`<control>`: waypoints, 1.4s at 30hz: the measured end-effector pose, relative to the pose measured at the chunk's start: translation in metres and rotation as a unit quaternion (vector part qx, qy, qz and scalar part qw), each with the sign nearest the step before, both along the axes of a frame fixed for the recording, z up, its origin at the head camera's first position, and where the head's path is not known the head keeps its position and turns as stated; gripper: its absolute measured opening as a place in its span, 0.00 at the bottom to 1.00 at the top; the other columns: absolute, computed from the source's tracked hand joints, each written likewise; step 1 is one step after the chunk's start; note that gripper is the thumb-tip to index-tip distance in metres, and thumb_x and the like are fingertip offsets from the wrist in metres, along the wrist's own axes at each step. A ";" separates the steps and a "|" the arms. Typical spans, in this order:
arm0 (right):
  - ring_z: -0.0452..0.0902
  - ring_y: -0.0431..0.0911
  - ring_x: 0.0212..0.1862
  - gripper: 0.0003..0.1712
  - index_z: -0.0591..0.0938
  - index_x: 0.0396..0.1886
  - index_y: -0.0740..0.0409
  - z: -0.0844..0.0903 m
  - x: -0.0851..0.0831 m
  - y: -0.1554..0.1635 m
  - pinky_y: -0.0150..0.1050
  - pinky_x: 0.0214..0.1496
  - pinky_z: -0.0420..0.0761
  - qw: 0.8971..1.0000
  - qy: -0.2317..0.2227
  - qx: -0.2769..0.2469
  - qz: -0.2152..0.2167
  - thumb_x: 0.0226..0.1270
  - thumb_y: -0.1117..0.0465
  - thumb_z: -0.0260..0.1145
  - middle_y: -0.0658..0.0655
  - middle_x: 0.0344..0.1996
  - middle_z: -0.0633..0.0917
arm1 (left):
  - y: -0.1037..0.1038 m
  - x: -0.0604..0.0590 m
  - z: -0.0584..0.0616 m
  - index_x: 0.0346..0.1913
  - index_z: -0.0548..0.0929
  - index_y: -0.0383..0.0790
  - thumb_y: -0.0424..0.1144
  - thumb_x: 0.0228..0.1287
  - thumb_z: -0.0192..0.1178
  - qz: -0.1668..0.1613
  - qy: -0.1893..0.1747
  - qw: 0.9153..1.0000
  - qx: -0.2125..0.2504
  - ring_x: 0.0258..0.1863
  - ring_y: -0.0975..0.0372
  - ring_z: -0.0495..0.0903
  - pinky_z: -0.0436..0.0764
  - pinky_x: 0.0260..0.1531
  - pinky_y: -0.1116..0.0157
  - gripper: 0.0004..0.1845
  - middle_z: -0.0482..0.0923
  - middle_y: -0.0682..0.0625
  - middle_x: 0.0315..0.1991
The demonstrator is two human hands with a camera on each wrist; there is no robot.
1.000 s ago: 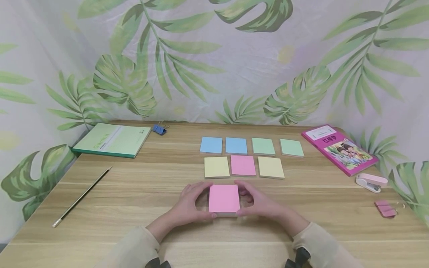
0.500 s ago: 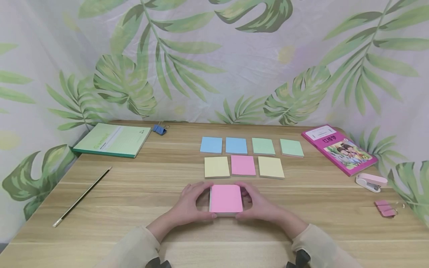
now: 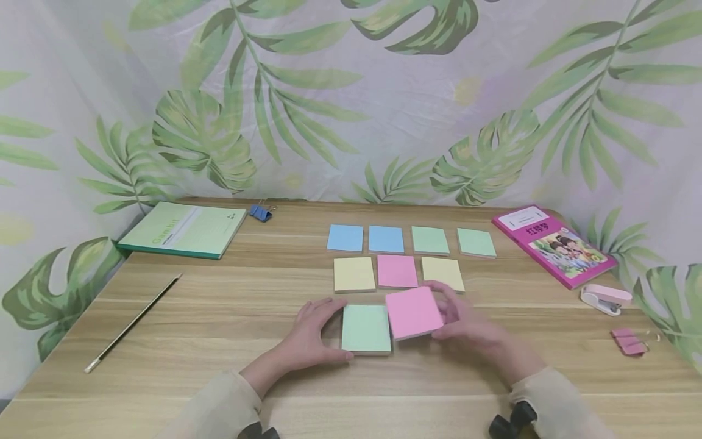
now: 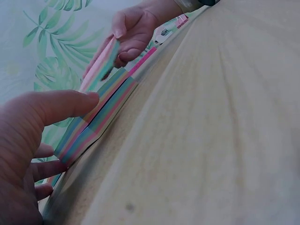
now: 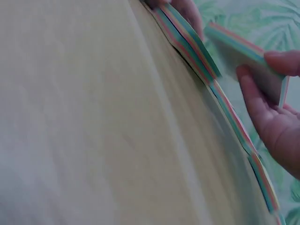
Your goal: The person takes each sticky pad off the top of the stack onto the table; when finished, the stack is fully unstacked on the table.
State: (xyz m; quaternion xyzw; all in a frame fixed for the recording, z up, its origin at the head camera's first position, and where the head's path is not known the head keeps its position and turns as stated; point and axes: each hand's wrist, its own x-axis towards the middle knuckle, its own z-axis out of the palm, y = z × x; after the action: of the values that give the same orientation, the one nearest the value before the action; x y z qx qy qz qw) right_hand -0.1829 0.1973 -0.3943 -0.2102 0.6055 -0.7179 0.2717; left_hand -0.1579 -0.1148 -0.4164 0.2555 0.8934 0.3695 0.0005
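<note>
My left hand (image 3: 315, 335) grips a stack of sticky note pads (image 3: 366, 329) by its left side, thumb at the near edge and fingers at the far edge. The stack's top sheet is green, and its sides show coloured stripes in the left wrist view. In my right hand (image 3: 463, 317) a pink-topped sticky note pad (image 3: 414, 312) is pinched by its right side. It is tilted and raised off the table, just right of the stack. The right wrist view shows the underside of this held pad (image 5: 248, 65), apart from the stack (image 5: 187, 40).
Beyond the hands lie two rows of pads: blue (image 3: 345, 238) and green (image 3: 430, 240) behind, yellow (image 3: 354, 274) and pink (image 3: 397, 271) in front. Left are a notebook (image 3: 183, 228), pencil (image 3: 134, 323) and blue binder clip (image 3: 261, 212); right, a book (image 3: 554, 244), stapler (image 3: 606, 299) and pink clip (image 3: 629, 342).
My right hand has lifted the pink-topped pad off the stack and moved right with it. A green top is now exposed beneath. The left hand has stayed in place.
</note>
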 end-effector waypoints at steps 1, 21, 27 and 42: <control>0.70 0.54 0.48 0.50 0.45 0.64 0.57 0.002 -0.002 0.008 0.39 0.45 0.73 1.000 0.003 -0.004 -0.012 0.44 0.80 0.59 0.66 0.55 0.64 | 0.000 0.000 0.000 0.60 0.62 0.38 0.55 0.33 0.68 -0.001 0.002 1.000 0.000 0.60 0.52 0.52 0.40 0.58 0.50 0.48 0.63 0.47 0.58; 0.70 0.44 0.49 0.47 0.33 0.66 0.44 0.003 -0.050 0.146 0.38 0.52 0.69 0.984 -0.113 -0.052 -0.125 0.57 0.82 0.42 0.61 0.59 0.52 | -0.002 -0.001 0.001 0.60 0.63 0.39 0.55 0.33 0.68 0.002 0.003 1.000 -0.008 0.60 0.52 0.52 0.40 0.58 0.51 0.47 0.64 0.46 0.57; 0.70 0.38 0.47 0.49 0.33 0.66 0.44 -0.001 -0.058 0.144 0.40 0.55 0.65 0.982 -0.139 0.012 -0.131 0.55 0.81 0.46 0.63 0.63 0.28 | 0.000 -0.001 0.001 0.60 0.64 0.39 0.55 0.33 0.68 0.001 0.004 1.000 -0.002 0.60 0.52 0.52 0.40 0.58 0.51 0.47 0.64 0.46 0.57; 0.66 0.46 0.52 0.43 0.34 0.66 0.57 0.009 -0.056 0.151 0.39 0.51 0.69 0.979 -0.029 0.166 -0.117 0.61 0.69 0.52 0.77 0.60 0.40 | 0.000 0.001 0.000 0.60 0.63 0.41 0.57 0.32 0.68 0.007 -0.002 1.000 -0.006 0.60 0.52 0.52 0.40 0.58 0.52 0.48 0.63 0.47 0.58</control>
State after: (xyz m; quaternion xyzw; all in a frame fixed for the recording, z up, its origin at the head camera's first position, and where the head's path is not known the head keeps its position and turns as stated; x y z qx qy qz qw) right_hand -0.2385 0.3481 -0.3857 -0.0690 0.7284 -0.6401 0.2344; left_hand -0.1574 -0.1151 -0.4165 0.2490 0.8973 0.3645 0.0013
